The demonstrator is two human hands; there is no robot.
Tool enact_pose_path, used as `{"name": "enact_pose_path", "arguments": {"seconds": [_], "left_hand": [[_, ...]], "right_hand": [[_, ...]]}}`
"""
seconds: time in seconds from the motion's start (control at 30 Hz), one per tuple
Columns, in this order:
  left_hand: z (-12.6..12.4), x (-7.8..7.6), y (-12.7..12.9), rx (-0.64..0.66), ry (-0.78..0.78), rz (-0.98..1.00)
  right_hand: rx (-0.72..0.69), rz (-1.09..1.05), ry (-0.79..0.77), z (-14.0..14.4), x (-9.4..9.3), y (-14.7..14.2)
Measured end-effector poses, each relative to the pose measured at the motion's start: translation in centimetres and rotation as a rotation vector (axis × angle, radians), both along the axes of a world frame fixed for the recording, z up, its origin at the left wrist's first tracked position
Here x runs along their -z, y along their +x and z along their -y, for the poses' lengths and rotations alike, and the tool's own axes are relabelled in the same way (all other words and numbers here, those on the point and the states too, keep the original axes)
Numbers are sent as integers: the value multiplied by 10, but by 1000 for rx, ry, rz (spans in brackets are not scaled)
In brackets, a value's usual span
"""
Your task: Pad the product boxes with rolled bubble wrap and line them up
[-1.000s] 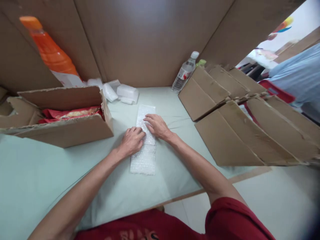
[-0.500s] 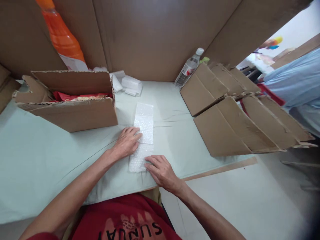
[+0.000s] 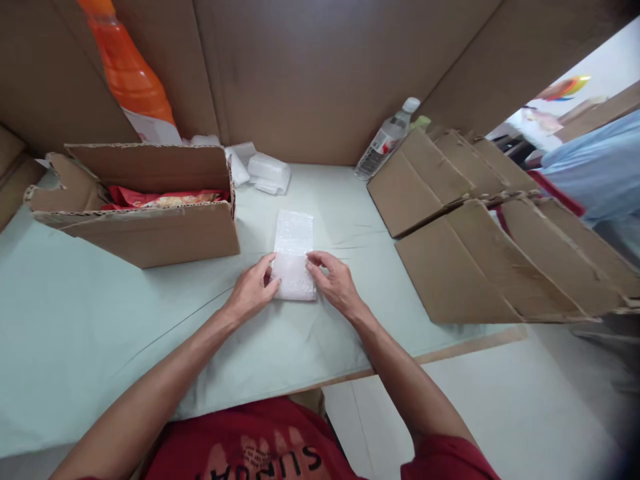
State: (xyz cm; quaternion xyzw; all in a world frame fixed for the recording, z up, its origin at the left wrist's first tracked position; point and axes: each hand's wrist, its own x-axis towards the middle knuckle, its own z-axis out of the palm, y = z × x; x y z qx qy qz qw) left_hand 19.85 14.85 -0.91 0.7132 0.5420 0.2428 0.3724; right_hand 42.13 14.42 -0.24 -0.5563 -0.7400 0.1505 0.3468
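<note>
A strip of clear bubble wrap lies on the pale green table cover in front of me, its near part folded over into a thicker flap. My left hand grips the left edge of the folded part between curled fingers and thumb. On the opposite side, my right hand pinches the right edge near the fold. The far end of the strip lies flat, past both hands. Whether anything is inside the fold cannot be made out.
At the left stands an open cardboard box with red packets in it. Behind are an orange bottle and crumpled clear plastic. A clear water bottle leans beside cardboard boxes on the right. A blurred person is beyond.
The near end of the bubble wrap has been folded away from me, making the strip shorter. My right hand has moved forward to its right edge, my left hand to its left edge.
</note>
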Motion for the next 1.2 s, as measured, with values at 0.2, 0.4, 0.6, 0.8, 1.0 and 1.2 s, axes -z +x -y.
{"name": "enact_pose_path", "arguments": {"seconds": [0.2,0.4,0.6,0.8,1.0,1.2], "left_hand": [[-16,8,19,-38,51,-179],[-5,10,13,-64,365,-215],[26,10,-4,221,528,-160],[56,8,-13,141,293,-78],[63,3,-16,-9,66,-45],[50,7,-3,-121,132,-89]], "right_hand": [[-165,267,246,41,-2,-3],[-224,544,166,49,21,-15],[-265,451,171,28,26,-9],[-368,133,-161,54,3,-5],[-179,192,127,97,-15,-14],[-281,485,210,90,4,-24]]}}
